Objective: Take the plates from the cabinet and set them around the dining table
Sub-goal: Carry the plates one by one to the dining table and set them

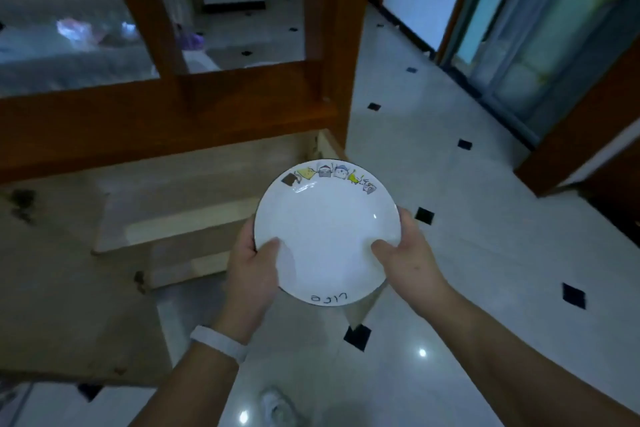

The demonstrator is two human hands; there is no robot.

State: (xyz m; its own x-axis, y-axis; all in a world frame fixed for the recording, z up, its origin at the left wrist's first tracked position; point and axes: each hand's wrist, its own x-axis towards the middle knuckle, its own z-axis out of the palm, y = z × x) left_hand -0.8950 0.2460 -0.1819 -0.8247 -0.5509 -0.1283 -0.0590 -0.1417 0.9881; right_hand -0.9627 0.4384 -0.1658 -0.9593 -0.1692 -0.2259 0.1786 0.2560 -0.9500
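Plate: a white plate (327,232) with a row of small cartoon figures along its far rim and handwriting near its near rim, held level in the air above the tiled floor (450,253).
Left hand: the left hand (251,269) grips the plate's left edge, thumb on top; a white wristband (219,343) sits on that wrist.
Right hand: the right hand (407,253) grips the right edge, thumb on top.
Surroundings: a wooden glass-panelled partition (173,107) stands ahead on the left.
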